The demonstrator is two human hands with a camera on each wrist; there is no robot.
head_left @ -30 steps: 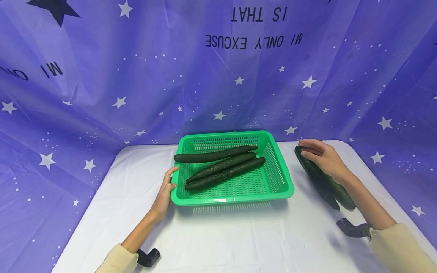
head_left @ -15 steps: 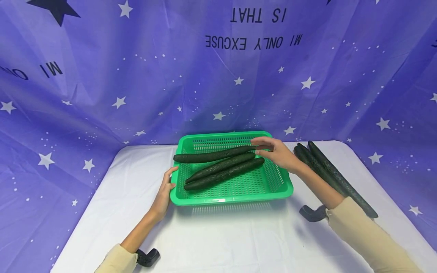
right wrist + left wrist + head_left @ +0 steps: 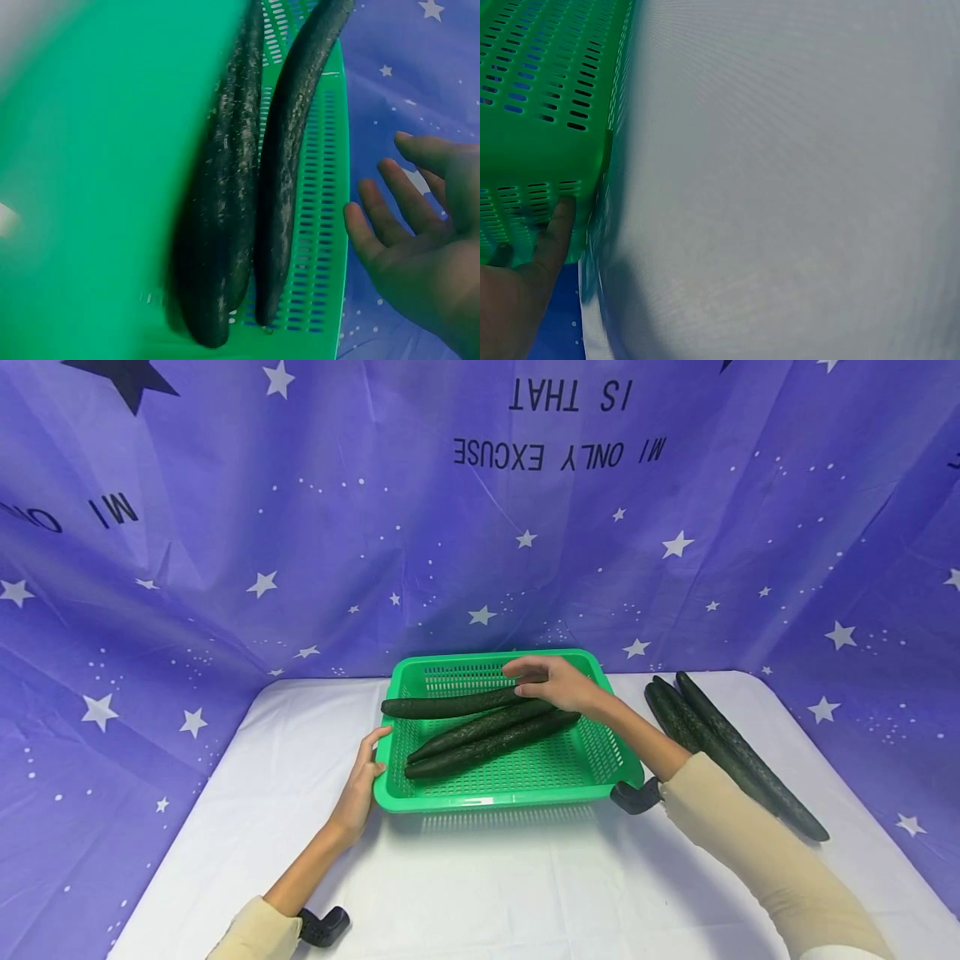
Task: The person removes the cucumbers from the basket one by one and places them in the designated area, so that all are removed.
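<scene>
Three cucumbers [image 3: 480, 729] are lying in the green basket [image 3: 487, 800], their right ends partly hidden behind the right hand [image 3: 557, 683]. That hand's over the basket with its fingers loosely spread, holding nothing. The left hand [image 3: 358, 789] has mostly straight fingers against the basket's left side, not wrapped round it; some of them are hard to make out. The right wrist view is mostly a green blur on its left.

Half a second ago the right hand was nearer the right rim; now it's further in, and the cucumbers haven't budged. More cucumbers [image 3: 712, 740] sit on the table [image 3: 525, 877] to the right, partly blocked by the right sleeve [image 3: 750, 839]. A black mount [image 3: 636, 796] covers the basket's near right corner. Starry purple cloth [image 3: 450, 527] behind.
</scene>
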